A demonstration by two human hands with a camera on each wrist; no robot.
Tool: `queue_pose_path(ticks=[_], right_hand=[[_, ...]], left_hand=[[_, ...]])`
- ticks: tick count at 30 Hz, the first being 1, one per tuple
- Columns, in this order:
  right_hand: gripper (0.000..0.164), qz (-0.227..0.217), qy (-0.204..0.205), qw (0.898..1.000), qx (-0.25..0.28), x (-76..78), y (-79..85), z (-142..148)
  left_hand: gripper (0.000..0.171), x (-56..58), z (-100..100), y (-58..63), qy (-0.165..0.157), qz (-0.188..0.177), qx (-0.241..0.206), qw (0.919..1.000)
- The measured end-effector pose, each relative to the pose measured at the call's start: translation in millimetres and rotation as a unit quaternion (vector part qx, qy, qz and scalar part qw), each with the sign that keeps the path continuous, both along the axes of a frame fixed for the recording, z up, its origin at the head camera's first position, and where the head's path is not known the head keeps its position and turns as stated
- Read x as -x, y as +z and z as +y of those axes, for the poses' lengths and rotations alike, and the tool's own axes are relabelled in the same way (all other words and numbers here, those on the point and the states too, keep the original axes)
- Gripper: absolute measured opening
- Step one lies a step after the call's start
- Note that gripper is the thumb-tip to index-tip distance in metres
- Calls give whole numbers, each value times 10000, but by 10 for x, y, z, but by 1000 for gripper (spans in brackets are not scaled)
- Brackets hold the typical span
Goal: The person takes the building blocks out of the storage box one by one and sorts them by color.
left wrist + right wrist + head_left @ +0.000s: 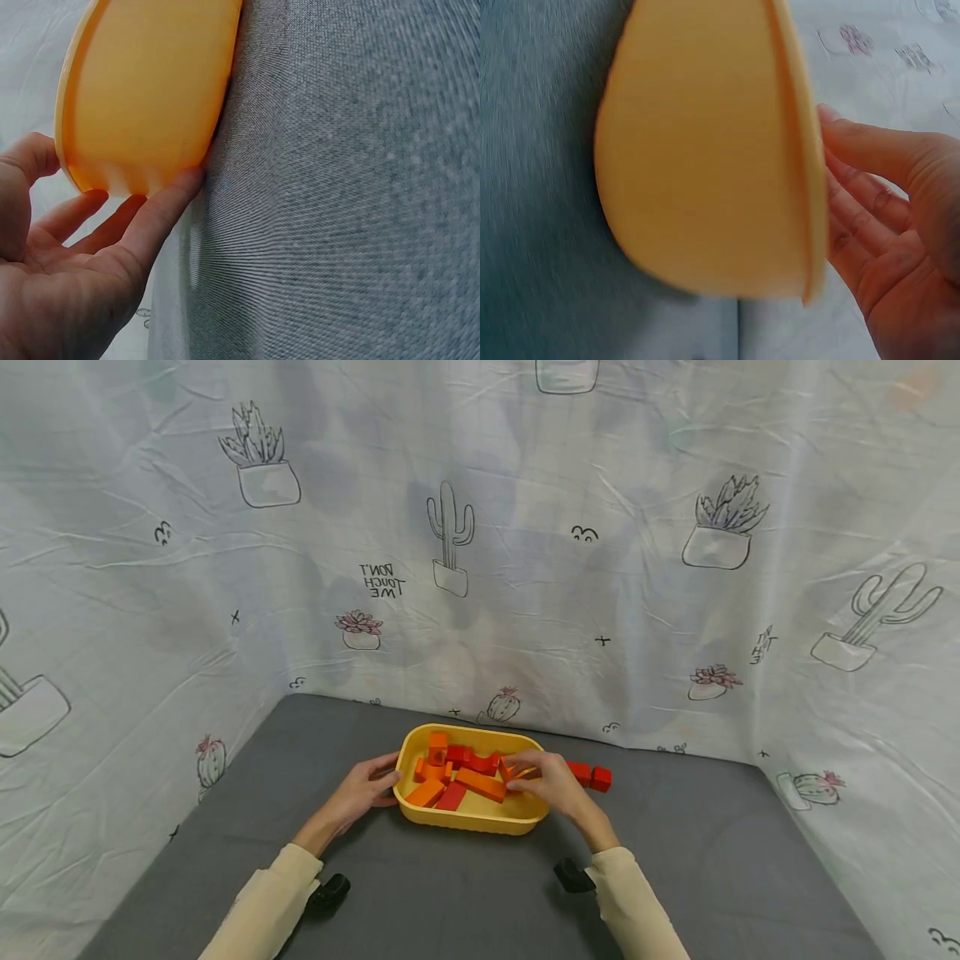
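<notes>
A yellow plastic tub (468,821) stands on the grey table with orange and red toy blocks inside. My left hand (365,791) holds its left end; in the left wrist view the thumb (37,154) is at the rim and the fingers lie along the outer wall. My right hand (551,783) reaches over the right rim, with an orange block (506,770) between thumb and fingers. A longer orange block (481,785) lies just left of that hand. In the right wrist view the tub wall (705,150) hides the fingertips and blocks.
Red blocks (600,778) lie on the table (712,835) right of the tub, partly behind the right hand. A pale curtain (525,593) with drawn cactus plants encloses the table at the back and sides. Black wrist devices (328,891) sit below both sleeves.
</notes>
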State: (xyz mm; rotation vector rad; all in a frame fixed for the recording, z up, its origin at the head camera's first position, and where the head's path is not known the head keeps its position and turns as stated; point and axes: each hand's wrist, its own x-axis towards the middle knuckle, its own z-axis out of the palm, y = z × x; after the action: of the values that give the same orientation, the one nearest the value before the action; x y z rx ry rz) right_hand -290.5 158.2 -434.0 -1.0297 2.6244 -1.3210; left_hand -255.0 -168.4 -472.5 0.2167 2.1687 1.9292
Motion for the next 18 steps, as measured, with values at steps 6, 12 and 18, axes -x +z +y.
queue_pose_path(ticks=[6, 12, 18], right_hand=[[34, -8, 81, 9996, -283, -17, -74, -200], [30, 56, 205, 9990, -405, -20, -158, -319], [29, -88, 420, 9970, -647, -26, -174, -470]], left_hand=[[51, -7, 3, -8, -10, 35, 37, 10000], [50, -26, 9, -10, 21, 76, 38, 10000], [50, -18, 5, -5, 60, 91, -1, 9999]])
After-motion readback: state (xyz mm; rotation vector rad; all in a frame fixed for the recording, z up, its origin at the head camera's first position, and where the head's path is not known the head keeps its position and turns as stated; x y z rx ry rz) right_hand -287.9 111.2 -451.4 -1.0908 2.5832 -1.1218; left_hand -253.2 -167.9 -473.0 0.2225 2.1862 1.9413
